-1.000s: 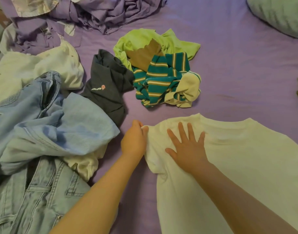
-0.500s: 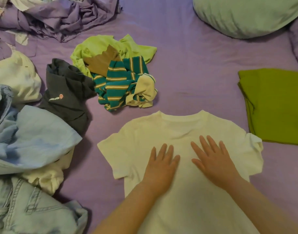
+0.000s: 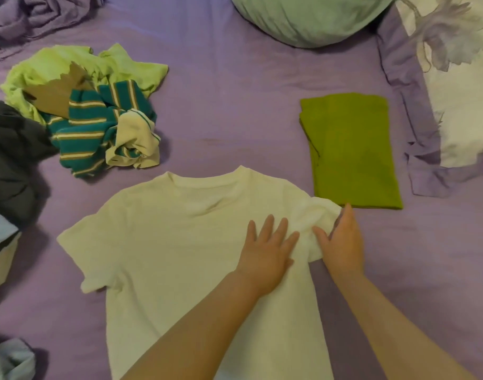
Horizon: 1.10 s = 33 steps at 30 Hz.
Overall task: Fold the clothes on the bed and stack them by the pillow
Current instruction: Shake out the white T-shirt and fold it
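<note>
While left hand (image 3: 267, 253) presses flat, fingers spread, on white T-shirt (image 3: 180, 242) laid collar-away on purple bed (image 3: 235, 119), right hand (image 3: 341, 242), fingers straight, touches the nearer right sleeve (image 3: 317, 215).

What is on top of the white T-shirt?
Two hands. The left hand lies flat on the white T-shirt, and the right hand touches its sleeve edge. The purple bed sheet shows around it; the part beneath the shirt is covered.
</note>
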### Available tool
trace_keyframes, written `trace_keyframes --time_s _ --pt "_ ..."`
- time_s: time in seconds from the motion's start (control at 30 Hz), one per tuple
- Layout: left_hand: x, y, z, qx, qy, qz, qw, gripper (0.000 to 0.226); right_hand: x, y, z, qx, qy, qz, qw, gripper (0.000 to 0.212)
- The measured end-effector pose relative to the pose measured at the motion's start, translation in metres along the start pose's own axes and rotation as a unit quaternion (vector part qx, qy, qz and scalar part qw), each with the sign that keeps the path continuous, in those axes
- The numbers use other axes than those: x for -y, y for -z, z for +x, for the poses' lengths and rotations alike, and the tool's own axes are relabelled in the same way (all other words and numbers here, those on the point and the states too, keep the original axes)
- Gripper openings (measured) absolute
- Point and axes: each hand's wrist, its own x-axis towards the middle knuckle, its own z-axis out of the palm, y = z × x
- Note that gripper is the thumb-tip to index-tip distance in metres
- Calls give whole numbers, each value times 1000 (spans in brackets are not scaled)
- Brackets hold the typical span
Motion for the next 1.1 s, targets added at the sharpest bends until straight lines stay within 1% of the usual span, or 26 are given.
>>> trace_keyframes --time_s 0.03,0.07,0.1,0.13,0.17,0.2,0.23,0.3,0.33,0.4,0.53,0.6,0.73,0.9,0.97,1.0,1.03,1.07,1.1 --pt "-1 1 7 1 4 7 1000 58 -1 -4 3 6 -30 62 998 66" --pt "-1 2 13 5 8 12 1000 59 -2 -8 4 23 -48 97 994 54" --pt "0 1 18 12 14 12 1000 60 -3 -10 4 43 -46 112 992 40" --pt "0 1 22 18 19 12 1000 61 -4 -10 4 60 -29 122 990 26" --pt "1 0 26 21 22 12 999 62 -5 -9 3 67 -5 134 989 18" --pt "1 -1 28 22 23 12 999 63 -5 -7 3 62 21 142 988 16" --pt "0 -2 30 21 24 12 999 64 -6 -5 4 53 41 146 987 18" --pt "0 -4 32 18 29 8 999 66 -3 -2 5 47 50 126 990 30" --pt "-1 -5 32 15 29 6 999 67 -3 -4 5 50 51 94 993 36" --pt "1 -7 31 6 27 10 1000 69 -4 -9 5 56 68 -7 996 39" --pt "7 -10 24 -14 32 30 999 69 -4 -10 7 51 123 -155 979 39" --pt "7 -12 16 -20 42 38 998 68 -7 -8 9 46 124 -206 970 43" --pt "12 -22 -19 -6 70 20 997 66 -9 -8 5 55 109 -162 979 39" --pt "34 -37 -71 16 97 19 995 65 -5 -1 7 28 96 -138 985 37" --pt "43 -42 -85 19 109 20 994 65 -2 3 6 29 100 -138 985 49" --pt "47 -43 -91 20 115 17 993 65 -1 2 3 29 125 -173 977 61" --pt "49 -45 -96 21 120 13 992 65 -2 1 -2 19 150 -220 964 72" --pt "51 -47 -102 24 124 9 992 65 -3 -2 -9 -3 169 -250 953 79" --pt "52 -49 -108 27 127 5 992 64 -2 -5 -19 -28 185 -261 947 80"
